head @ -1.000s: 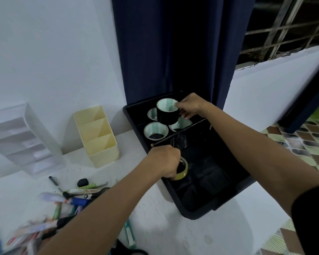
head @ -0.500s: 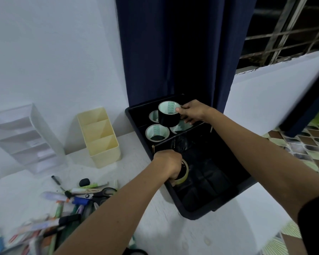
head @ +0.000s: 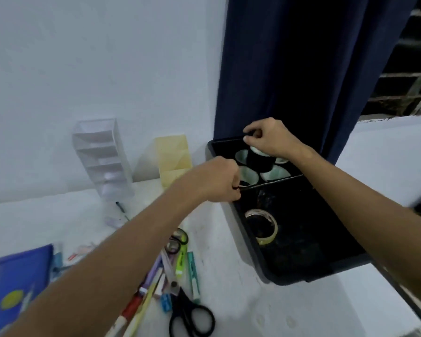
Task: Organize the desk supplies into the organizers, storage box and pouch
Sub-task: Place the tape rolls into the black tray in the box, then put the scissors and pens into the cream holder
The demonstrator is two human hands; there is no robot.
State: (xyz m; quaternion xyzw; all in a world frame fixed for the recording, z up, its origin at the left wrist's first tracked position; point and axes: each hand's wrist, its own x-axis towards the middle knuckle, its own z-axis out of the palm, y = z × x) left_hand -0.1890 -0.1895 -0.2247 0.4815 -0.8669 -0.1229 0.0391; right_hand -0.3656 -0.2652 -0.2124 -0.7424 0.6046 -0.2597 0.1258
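Head view: both hands work at the black storage box (head: pixel 289 276), settling tape rolls either side of its divider.

The left hand (head: pixel 219 182) is curled, fingers pinching the near end of the thin black divider (head: pixel 277 182); the right hand (head: pixel 269 139) is curled over the black tape roll (head: pixel 259 161) stacked on the rolls in the far section, though whether it grips that roll or the box's back rim is unclear. A clear tape roll (head: pixel 263 226) lies flat in the near section. Best to steady the divider upright before letting go, then turn to the scissors (head: pixel 190 314) and markers (head: pixel 170 268) on the worktop (head: pixel 253 312), with the yellow organizer (head: pixel 173 159) and clear organizer (head: pixel 105 156) behind.
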